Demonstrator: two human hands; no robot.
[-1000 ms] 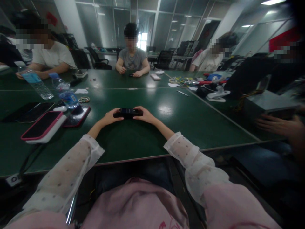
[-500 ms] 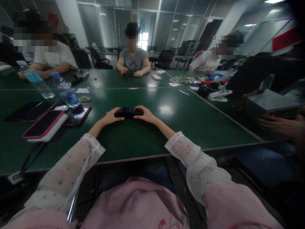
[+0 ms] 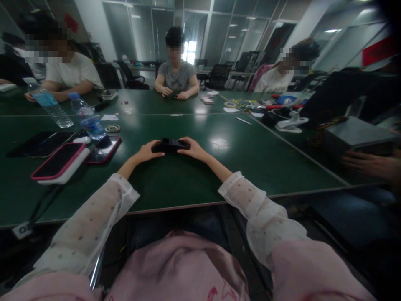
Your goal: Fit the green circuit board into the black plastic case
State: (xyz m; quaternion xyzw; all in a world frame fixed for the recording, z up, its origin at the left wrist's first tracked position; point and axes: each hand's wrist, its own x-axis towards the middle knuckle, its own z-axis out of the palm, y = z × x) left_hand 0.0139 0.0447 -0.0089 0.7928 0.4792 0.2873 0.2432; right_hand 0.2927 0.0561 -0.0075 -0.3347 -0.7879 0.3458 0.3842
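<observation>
A small black device (image 3: 171, 146) is held between my two hands over the green table (image 3: 175, 184), in the middle of the head view. Its left end is gripped by my left hand (image 3: 148, 152), thumb at the near side and fingers at the far side. My right hand (image 3: 193, 149) grips the right end in the same way. Small details on the device are too dark to make out.
Two plastic bottles (image 3: 90, 121), a pink-edged phone (image 3: 59, 161) on a white object and another phone (image 3: 105, 149) lie to the left. Cables and a white clamp (image 3: 293, 123) sit back right. A person's hand touches a metal box (image 3: 360, 133). People sit opposite.
The device looks slightly tilted compared with before, still in both hands. The whole view has shifted a little. Across the table, the middle person's hands have moved slightly.
</observation>
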